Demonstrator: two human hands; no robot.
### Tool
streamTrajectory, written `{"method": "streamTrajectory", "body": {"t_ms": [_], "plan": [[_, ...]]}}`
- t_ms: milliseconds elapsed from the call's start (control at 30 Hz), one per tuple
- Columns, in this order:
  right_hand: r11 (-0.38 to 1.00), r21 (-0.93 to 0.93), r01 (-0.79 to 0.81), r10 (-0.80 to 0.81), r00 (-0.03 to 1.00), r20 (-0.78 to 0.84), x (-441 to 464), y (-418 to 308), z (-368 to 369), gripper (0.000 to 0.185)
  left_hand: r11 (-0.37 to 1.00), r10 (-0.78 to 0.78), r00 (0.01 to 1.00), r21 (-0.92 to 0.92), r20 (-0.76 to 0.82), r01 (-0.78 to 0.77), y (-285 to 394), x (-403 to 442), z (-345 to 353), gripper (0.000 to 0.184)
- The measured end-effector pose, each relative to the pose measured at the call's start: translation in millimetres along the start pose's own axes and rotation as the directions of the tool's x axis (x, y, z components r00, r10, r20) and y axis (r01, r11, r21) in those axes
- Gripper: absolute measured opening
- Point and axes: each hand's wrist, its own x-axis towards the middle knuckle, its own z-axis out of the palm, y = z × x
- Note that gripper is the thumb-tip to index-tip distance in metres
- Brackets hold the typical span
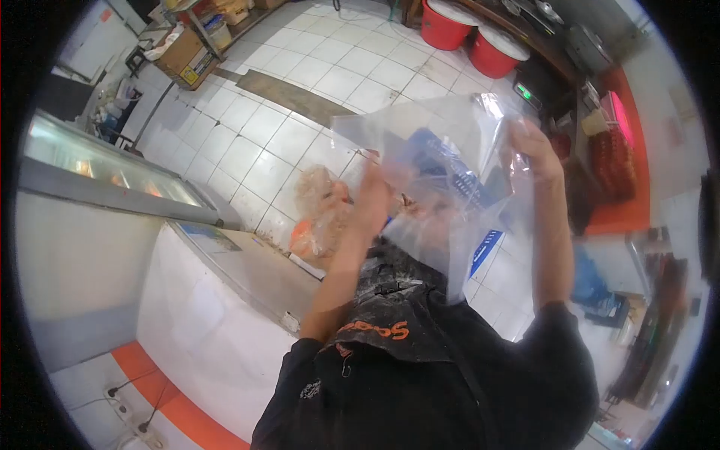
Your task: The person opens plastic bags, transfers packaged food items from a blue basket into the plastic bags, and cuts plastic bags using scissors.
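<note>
Clear bag: the clear bag (469,127) is hanging spread out between the two hands, in front of the person's body and over the floor; its far left corner is sticking out past the left hand.
Right hand: the right hand (541,154) is gripping the bag's right edge, its fingers curling closed on the film.
Left hand: the left hand (373,196) is blurring at the bag's left side; how far its fingers are opening, and whether they are holding the film, I cannot tell.
Blue thing: a blue printed thing (486,253) is showing through the film and past its near right edge; what it is, I cannot tell.
Left of the left hand: crumpled plastic (315,191) is lying, with orange showing in and beside it.
Apron: a black apron (390,322) with orange lettering is covering the person's front, pale smudges marking it.
Floor: white tiles (262,172) are spreading beyond the bag, a brown strip (292,96) lying across them.
Left side: a glass-topped case (112,169) is standing there, a cardboard box (185,58) sitting farther off.
Far right: two red tubs (499,56) are standing side by side, a green display (523,91) glowing near them.
Right side: red crates (611,169) are standing stacked.
</note>
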Motion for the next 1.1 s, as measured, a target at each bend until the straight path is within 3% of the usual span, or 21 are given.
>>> {"method": "streamTrajectory", "body": {"t_ms": [33,67,100,133,167,267,367,467,533,600,667,733,833,900,967,1033,1100], "plan": [[0.998,-0.003,-0.056,0.056,0.994,-0.091,-3.6,-3.0,15.4,0.04,0.926,-0.064,0.992,0.376,0.111,0.018,-3.6,0.9,24.6,0.04],[0.993,-0.003,-0.114,0.112,0.977,-0.18,-5.8,-6.2,25.7,0.04,0.935,-0.211,0.958,0.325,0.193,0.14,2.1,0.9,37.9,0.037],[0.994,-0.089,-0.058,0.035,0.97,-0.241,-6.5,-8.8,26.8,0.039,0.916,-0.351,0.897,0.299,0.27,0.268,7.7,0.8,51.1,0.033],[0.986,-0.145,-0.078,0.034,0.958,-0.285,-9.7,-12.9,19.3,0.038,0.905,-0.371,0.829,-0.038,0.419,0.424,-8.2,2.3,47.2,0.031],[0.975,-0.198,-0.097,0.028,0.945,-0.327,-13.4,-17.9,8.1,0.038,0.749,-0.327,0.762,-0.338,0.559,0.57,-16.9,4.1,44.1,0.03],[0.931,-0.299,-0.208,0.091,0.927,-0.363,-25.9,-34.2,-11.0,0.034,0.764,-0.382,0.844,-0.385,0.376,0.517,3.0,-6.3,18.1,0.031],[0.855,-0.46,-0.241,0.043,0.916,-0.399,-27.4,-29.6,3.6,0.035,0.92,-0.382,0.857,0.05,0.345,0.39,27.2,-20.1,6.9,0.024],[0.82,-0.517,-0.246,0.066,0.938,-0.342,-15.3,-6.6,11.6,0.037,0.925,-0.373,0.881,0.195,0.29,0.327,11.5,-28.5,-24.9,0.025],[0.84,-0.533,-0.105,-0.004,0.98,-0.2,4.1,28.8,5.0,0.038,0.908,-0.391,0.895,0.245,0.213,0.339,20.5,-35.9,-35.8,0.025],[0.853,-0.518,-0.055,-0.05,0.981,-0.187,18.9,47.7,14.5,0.038,0.866,-0.459,0.87,0.31,0.183,0.392,37.0,-43.1,-48.1,0.022],[0.887,-0.461,0.004,-0.101,0.977,-0.186,36.1,75.2,23.0,0.038,0.813,-0.49,0.869,0.39,0.059,0.432,48.6,-52.5,-54.8,0.024],[0.852,-0.519,0.068,-0.15,0.982,-0.118,51.0,92.8,33.1,0.048,0.788,-0.465,0.88,0.407,-0.097,0.462,50.7,-63.3,-65.6,0.021],[0.374,-0.923,-0.091,-0.434,0.863,-0.261,59.4,123.1,76.9,0.061,0.824,-0.334,0.883,0.353,-0.329,0.443,42.9,-72.9,-78.6,0.015],[0.283,-0.957,-0.066,-0.582,0.781,-0.226,51.5,130.0,109.3,0.067,0.865,-0.24,0.872,0.313,-0.427,0.392,39.0,-73.4,-78.7,0.017],[0.638,-0.76,0.126,-0.494,0.824,-0.278,36.2,146.3,146.0,0.057,0.805,-0.19,0.877,0.441,-0.441,0.396,33.5,-82.8,-93.6,0.019],[0.909,-0.415,0.04,-0.09,0.991,-0.101,13.3,149.1,182.9,0.048,0.774,-0.176,0.858,0.471,-0.482,0.423,30.3,-80.7,-89.7,0.021],[0.969,-0.247,0.02,-0.027,0.999,-0.022,-10.5,149.6,211.3,0.038,0.782,-0.196,0.808,0.408,-0.555,0.47,33.6,-75.9,-64.2,0.022]]}}
